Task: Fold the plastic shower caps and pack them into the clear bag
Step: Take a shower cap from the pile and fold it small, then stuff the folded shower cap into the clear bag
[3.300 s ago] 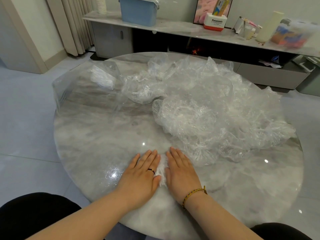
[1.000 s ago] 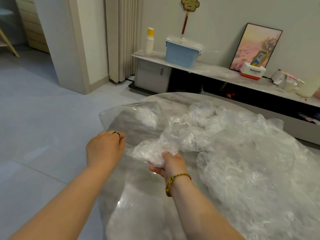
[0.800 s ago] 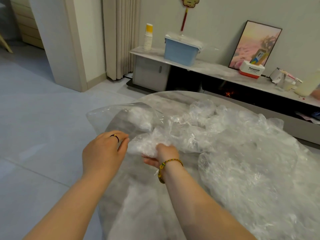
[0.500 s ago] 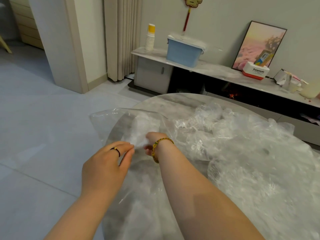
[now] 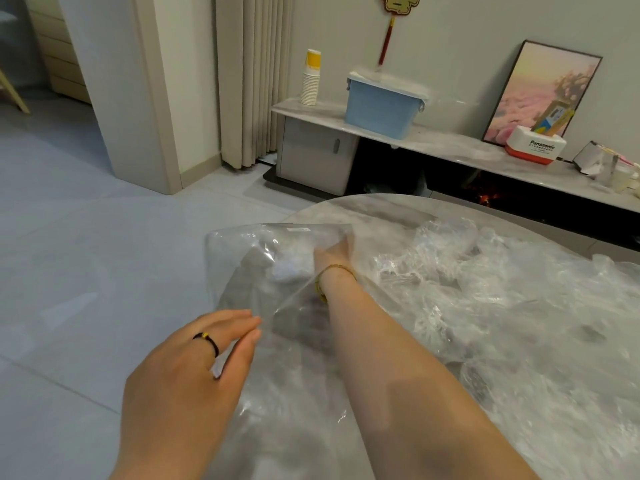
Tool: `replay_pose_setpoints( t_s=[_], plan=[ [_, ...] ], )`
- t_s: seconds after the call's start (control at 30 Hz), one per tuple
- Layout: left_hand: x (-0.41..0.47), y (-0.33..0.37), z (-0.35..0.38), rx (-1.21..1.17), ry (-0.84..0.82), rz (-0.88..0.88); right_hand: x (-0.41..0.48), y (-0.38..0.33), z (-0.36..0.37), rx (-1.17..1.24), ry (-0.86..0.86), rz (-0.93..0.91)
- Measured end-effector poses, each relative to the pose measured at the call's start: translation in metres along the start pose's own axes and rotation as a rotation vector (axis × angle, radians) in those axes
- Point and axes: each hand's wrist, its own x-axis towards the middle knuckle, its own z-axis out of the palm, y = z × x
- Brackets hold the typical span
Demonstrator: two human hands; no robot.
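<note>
The clear bag lies over the left edge of the round marble table, its mouth toward me. My left hand pinches the near edge of the bag's mouth between thumb and fingertips. My right hand is inside the bag up to the wrist and shows only dimly through the plastic. A folded white shower cap sits inside the bag just left of that hand; whether the fingers still hold it is unclear. A big heap of loose crumpled shower caps covers the table to the right.
The table's left edge drops to a tiled floor. Behind the table a low cabinet carries a blue bin, stacked paper cups, a framed picture and a white-and-red box.
My right hand has carried the folded cap from the table's front into the bag and pushed in deeper. My left hand took the bag's mouth and holds it open.
</note>
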Motion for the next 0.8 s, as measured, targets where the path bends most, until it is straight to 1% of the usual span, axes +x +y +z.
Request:
replay_pose_setpoints(
  t_s=[0.07,0.13,0.17,0.2,0.3,0.37,0.47,0.5,0.6,0.67,0.73,0.8],
  plan=[
    [0.000,-0.001,0.003,0.042,0.011,0.021,0.003,0.011,-0.001,-0.187,0.065,-0.102],
    [0.000,0.000,0.007,0.091,0.027,0.034,-0.009,0.022,-0.004,-0.473,0.165,-0.204],
    [0.000,0.001,0.008,0.101,0.029,0.040,-0.019,0.023,-0.004,-0.647,0.187,-0.265],
    [0.000,0.002,0.008,0.102,0.031,0.049,-0.028,0.023,-0.004,-0.794,0.173,-0.337],
    [0.000,0.003,0.009,0.133,0.036,0.075,-0.051,0.026,0.001,-1.143,0.017,-0.523],
    [-0.001,0.004,0.009,0.156,0.039,0.085,-0.051,0.029,0.006,-1.284,-0.054,-0.563],
    [-0.001,0.004,0.007,0.170,0.031,0.073,-0.038,0.033,0.009,-1.280,-0.077,-0.470],
    [-0.001,0.003,0.007,0.166,0.030,0.066,-0.033,0.035,0.006,-1.236,-0.060,-0.425],
    [-0.002,0.002,0.004,0.169,0.029,0.049,-0.005,0.036,-0.007,-1.045,0.072,-0.354],
    [-0.002,0.001,0.005,0.180,0.013,0.045,0.008,0.034,-0.017,-0.953,0.086,-0.287],
    [-0.001,0.002,0.006,0.181,-0.025,0.037,0.012,0.033,-0.023,-0.940,0.040,-0.244],
    [-0.001,0.003,0.008,0.176,-0.064,0.036,0.011,0.038,-0.024,-0.973,0.055,-0.255]
  ],
)
